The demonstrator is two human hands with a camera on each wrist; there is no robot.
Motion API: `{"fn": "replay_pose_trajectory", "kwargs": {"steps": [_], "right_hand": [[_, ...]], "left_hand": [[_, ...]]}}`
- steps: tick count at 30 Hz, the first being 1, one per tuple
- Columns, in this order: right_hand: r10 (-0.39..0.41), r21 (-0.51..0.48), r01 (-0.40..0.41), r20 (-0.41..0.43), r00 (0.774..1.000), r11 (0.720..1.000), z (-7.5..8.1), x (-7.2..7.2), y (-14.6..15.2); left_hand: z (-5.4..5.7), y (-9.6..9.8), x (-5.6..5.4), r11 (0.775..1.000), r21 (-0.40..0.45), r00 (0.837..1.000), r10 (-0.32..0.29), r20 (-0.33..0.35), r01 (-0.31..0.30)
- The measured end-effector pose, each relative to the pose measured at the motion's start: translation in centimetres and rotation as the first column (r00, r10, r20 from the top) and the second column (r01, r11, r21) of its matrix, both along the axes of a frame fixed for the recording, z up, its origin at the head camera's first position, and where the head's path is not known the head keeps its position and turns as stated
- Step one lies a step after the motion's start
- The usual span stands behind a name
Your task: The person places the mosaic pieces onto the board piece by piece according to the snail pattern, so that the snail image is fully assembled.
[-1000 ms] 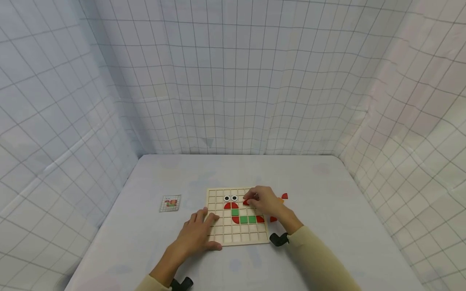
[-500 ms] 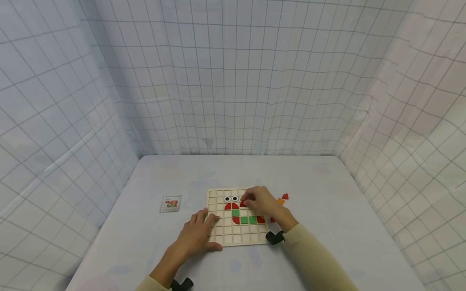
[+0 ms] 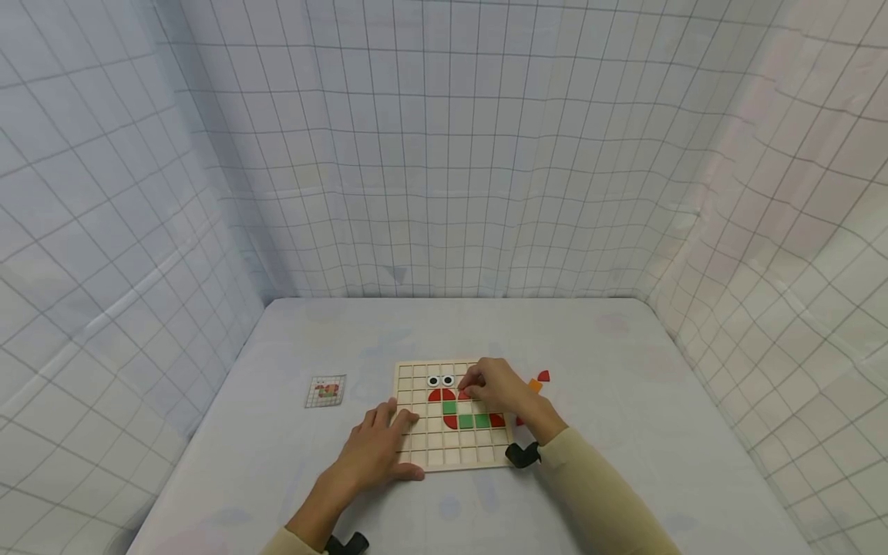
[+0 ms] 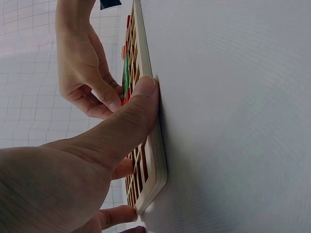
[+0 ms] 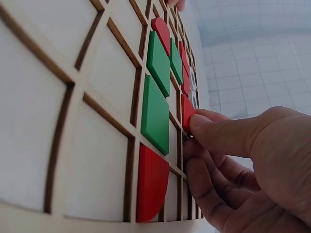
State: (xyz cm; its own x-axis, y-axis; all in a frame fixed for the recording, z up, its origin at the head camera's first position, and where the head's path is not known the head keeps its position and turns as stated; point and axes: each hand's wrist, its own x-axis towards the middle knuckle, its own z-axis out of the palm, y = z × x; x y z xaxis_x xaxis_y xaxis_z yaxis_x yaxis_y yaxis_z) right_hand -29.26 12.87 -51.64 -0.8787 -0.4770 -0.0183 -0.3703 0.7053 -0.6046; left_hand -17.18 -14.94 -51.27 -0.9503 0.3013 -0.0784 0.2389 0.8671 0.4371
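A pale wooden grid board (image 3: 444,456) lies on the white table. My left hand (image 3: 375,445) rests spread on its left side, the thumb (image 4: 144,86) against the near edge. My right hand (image 3: 498,387) pinches a red quarter-circle tile (image 5: 186,112) between thumb and finger, at a cell right of the other red tiles. In the grid sit two round eye pieces (image 3: 440,381), several green squares (image 3: 474,422) and several red rounded tiles, one of them a red corner tile (image 5: 151,184) close up in the right wrist view. The right fingers partly cover the board's upper right.
A small picture card (image 3: 324,391) showing a coloured figure on a grid lies left of the board. Beyond the board's right edge are loose pieces: an orange tile (image 3: 535,385) and a red tile (image 3: 544,376). White gridded curtains (image 3: 444,193) enclose the table.
My right hand has shifted slightly left with the red quarter-circle tile and brought it down to a cell nearer the other red tiles. The left hand stays in place.
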Motion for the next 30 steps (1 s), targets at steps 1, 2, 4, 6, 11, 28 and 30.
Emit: {"fn": "replay_pose_trajectory", "kwargs": {"steps": [1, 2, 4, 6, 11, 28, 30], "right_hand": [[-0.001, 0.002, 0.001, -0.004, 1.000, 1.000, 0.0, 0.0, 0.0], [-0.004, 0.001, 0.004, -0.006, 1.000, 1.000, 0.0, 0.1, 0.0], [-0.008, 0.002, 0.008, -0.012, 1.000, 1.000, -0.1, 0.1, -0.1], [-0.011, 0.001, 0.011, -0.018, 1.000, 1.000, -0.1, 0.1, -0.1], [-0.019, -0.004, 0.019, -0.027, 0.999, 1.000, -0.3, 0.2, -0.1], [-0.030, -0.045, 0.026, -0.102, 0.994, 0.999, -0.4, 0.6, 1.4], [-0.048, -0.052, 0.042, -0.108, 0.993, 0.998, -0.5, 0.6, 1.9]], "left_hand": [[0.0, 0.0, 0.0, 1.000, 0.000, 1.000, 0.000, 0.001, 0.000], [0.1, 0.0, 0.0, 1.000, 0.001, 1.000, 0.000, 0.002, 0.000], [0.1, 0.0, 0.0, 1.000, 0.001, 1.000, -0.001, 0.001, 0.001], [0.1, 0.0, 0.0, 1.000, 0.001, 1.000, 0.000, 0.001, 0.000], [-0.1, 0.0, 0.1, 1.000, -0.001, 1.000, 0.000, 0.002, 0.000], [-0.2, -0.1, 0.1, 1.000, -0.002, 1.000, -0.001, -0.004, 0.001], [-0.1, -0.1, 0.1, 1.000, -0.003, 1.000, 0.000, -0.011, 0.000]]}}
